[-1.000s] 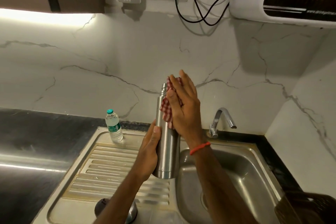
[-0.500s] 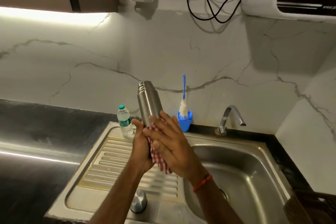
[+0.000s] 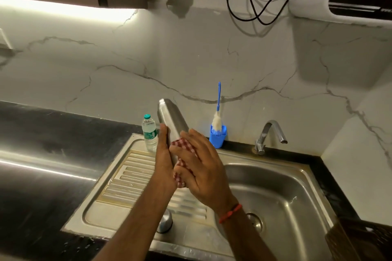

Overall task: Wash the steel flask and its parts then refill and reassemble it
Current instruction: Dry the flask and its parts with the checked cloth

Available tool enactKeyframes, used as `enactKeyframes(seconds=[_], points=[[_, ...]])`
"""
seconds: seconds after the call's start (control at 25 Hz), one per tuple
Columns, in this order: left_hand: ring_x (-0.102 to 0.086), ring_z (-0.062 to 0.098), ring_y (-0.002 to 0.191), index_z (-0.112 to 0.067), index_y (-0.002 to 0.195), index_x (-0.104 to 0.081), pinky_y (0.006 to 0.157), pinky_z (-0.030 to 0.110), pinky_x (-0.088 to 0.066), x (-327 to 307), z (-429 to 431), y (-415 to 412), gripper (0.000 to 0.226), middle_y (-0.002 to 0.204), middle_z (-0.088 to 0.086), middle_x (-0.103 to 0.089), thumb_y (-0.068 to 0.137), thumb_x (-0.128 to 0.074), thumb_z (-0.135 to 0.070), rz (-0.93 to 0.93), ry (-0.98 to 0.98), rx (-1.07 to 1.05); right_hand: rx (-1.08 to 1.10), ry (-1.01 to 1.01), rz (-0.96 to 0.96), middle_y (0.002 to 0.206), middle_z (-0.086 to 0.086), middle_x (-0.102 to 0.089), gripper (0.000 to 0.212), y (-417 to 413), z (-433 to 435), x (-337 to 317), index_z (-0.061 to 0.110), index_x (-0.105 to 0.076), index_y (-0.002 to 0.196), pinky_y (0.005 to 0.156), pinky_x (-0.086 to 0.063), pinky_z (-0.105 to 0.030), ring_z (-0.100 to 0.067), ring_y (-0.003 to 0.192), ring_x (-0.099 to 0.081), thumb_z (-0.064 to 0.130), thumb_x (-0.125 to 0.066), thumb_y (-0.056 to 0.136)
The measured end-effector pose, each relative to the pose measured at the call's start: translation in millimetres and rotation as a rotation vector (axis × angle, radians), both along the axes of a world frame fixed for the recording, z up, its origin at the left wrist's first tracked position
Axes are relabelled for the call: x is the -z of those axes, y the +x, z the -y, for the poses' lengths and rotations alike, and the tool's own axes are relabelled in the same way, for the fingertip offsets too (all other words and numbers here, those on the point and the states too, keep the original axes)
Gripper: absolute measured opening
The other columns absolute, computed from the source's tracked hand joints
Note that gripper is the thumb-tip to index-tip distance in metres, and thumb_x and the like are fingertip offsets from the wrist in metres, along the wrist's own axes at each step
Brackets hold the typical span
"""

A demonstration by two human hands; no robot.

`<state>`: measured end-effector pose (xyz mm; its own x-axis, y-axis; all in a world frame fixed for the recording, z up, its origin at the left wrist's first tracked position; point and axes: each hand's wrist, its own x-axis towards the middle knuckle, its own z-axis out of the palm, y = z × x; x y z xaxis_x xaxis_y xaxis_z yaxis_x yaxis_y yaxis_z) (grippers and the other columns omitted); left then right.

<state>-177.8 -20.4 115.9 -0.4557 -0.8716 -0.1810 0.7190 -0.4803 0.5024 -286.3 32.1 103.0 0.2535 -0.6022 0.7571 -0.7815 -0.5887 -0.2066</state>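
Note:
The steel flask (image 3: pixel 171 117) leans up and to the left above the drainboard (image 3: pixel 127 178), its narrow end uppermost. My left hand (image 3: pixel 164 161) grips its lower body from the left, thumb lying along the steel. My right hand (image 3: pixel 203 167) is cupped round a red-and-white checked cloth (image 3: pixel 184 143) and holds it against the flask's lower part. A small steel cap (image 3: pixel 165 223) stands on the drainboard near the front edge, partly hidden behind my left forearm. The flask's bottom end is covered by cloth and hands.
A small plastic water bottle (image 3: pixel 149 132) stands at the drainboard's back corner. A blue holder with a bottle brush (image 3: pixel 218 136) sits by the wall. The tap (image 3: pixel 272 131) overhangs the sink basin (image 3: pixel 282 193). A dark basket (image 3: pixel 360 239) is at bottom right.
The flask went from upright to leaning left and came down lower. My right hand with the cloth slid from the neck to the lower body.

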Motion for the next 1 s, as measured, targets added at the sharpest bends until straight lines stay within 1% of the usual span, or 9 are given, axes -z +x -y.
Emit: enactKeyframes(seconds=[0.16, 0.28, 0.32, 0.4, 0.52, 0.6, 0.68, 0.8, 1.0], points=[[-0.075, 0.023, 0.079, -0.003, 0.103, -0.072, 0.073, 0.034, -0.064, -6, -30, -16, 0.055, 0.090, 0.012, -0.073, 0.084, -0.067, -0.055, -0.172, 0.141, -0.104, 0.025, 0.119, 0.618, 0.135, 0.010, -0.060, 0.037, 19, -3, -3, 0.034, -0.058, 0.130, 0.104, -0.048, -0.028, -0.007, 0.128, -0.054, 0.051, -0.039, 0.103], [-0.077, 0.027, 0.073, -0.005, 0.109, -0.066, 0.071, 0.040, -0.062, -11, -37, -25, 0.044, 0.085, 0.016, -0.076, 0.091, -0.063, -0.046, -0.099, 0.184, -0.228, 0.042, 0.397, 1.222, 0.113, 0.016, -0.069, 0.026, 29, 2, -19, 0.044, -0.061, 0.112, 0.099, -0.053, -0.032, -0.007, 0.112, -0.064, 0.055, -0.041, 0.100], [-0.077, 0.026, 0.070, -0.006, 0.108, -0.066, 0.073, 0.039, -0.059, -11, -37, -26, 0.043, 0.083, 0.015, -0.077, 0.093, -0.060, -0.046, -0.066, 0.185, -0.273, 0.042, 0.478, 1.285, 0.111, 0.014, -0.070, 0.027, 31, 4, -20, 0.043, -0.062, 0.111, 0.101, -0.052, -0.035, -0.006, 0.110, -0.064, 0.052, -0.039, 0.100], [-0.076, 0.024, 0.067, -0.007, 0.104, -0.065, 0.072, 0.038, -0.058, -10, -34, -24, 0.044, 0.078, 0.013, -0.076, 0.094, -0.057, -0.048, -0.058, 0.192, -0.310, 0.074, 0.407, 1.062, 0.124, 0.012, -0.065, 0.032, 33, 0, -13, 0.037, -0.058, 0.125, 0.106, -0.049, -0.035, -0.002, 0.118, -0.060, 0.047, -0.037, 0.103], [-0.072, 0.023, 0.072, -0.004, 0.100, -0.069, 0.077, 0.034, -0.059, -11, -24, -16, 0.050, 0.077, 0.011, -0.073, 0.090, -0.059, -0.052, -0.123, 0.189, -0.224, 0.036, 0.091, 0.373, 0.160, -0.004, -0.032, 0.045, 19, -5, 14, 0.028, -0.037, 0.149, 0.119, -0.031, -0.026, -0.017, 0.148, -0.030, 0.041, -0.037, 0.106], [-0.071, 0.019, 0.066, -0.004, 0.080, -0.078, 0.073, 0.030, -0.058, -8, -23, -14, 0.058, 0.071, 0.007, -0.071, 0.092, -0.054, -0.056, -0.108, 0.178, -0.152, -0.003, -0.018, 0.074, 0.163, -0.006, -0.021, 0.041, 4, -1, 13, 0.032, -0.042, 0.145, 0.123, -0.022, -0.034, -0.032, 0.153, -0.016, 0.039, -0.044, 0.105], [-0.070, 0.015, 0.063, -0.008, 0.085, -0.079, 0.069, 0.029, -0.057, -7, -25, -14, 0.057, 0.073, 0.002, -0.072, 0.092, -0.053, -0.059, -0.060, 0.132, -0.099, -0.002, -0.104, -0.100, 0.161, -0.003, -0.027, 0.040, -6, 6, 1, 0.032, -0.047, 0.142, 0.122, -0.023, -0.045, -0.034, 0.152, -0.016, 0.040, -0.046, 0.104], [-0.075, 0.021, 0.078, -0.009, 0.114, -0.068, 0.077, 0.036, -0.059, -12, -24, -13, 0.056, 0.087, 0.009, -0.076, 0.078, -0.070, -0.052, 0.008, 0.104, -0.112, 0.086, -0.065, 0.012, 0.149, -0.002, -0.049, 0.040, -3, 9, -16, 0.026, -0.053, 0.142, 0.113, -0.041, -0.044, -0.023, 0.142, -0.041, 0.035, -0.043, 0.104], [-0.073, 0.024, 0.084, -0.009, 0.132, -0.057, 0.066, 0.037, -0.063, -5, -20, -7, 0.071, 0.097, 0.012, -0.074, 0.077, -0.075, -0.050, 0.027, 0.125, -0.065, 0.088, 0.157, 0.789, 0.106, 0.027, -0.064, 0.035, 10, 6, -46, 0.038, -0.049, 0.136, 0.069, -0.062, -0.032, -0.004, 0.088, -0.068, 0.047, -0.038, 0.104]])
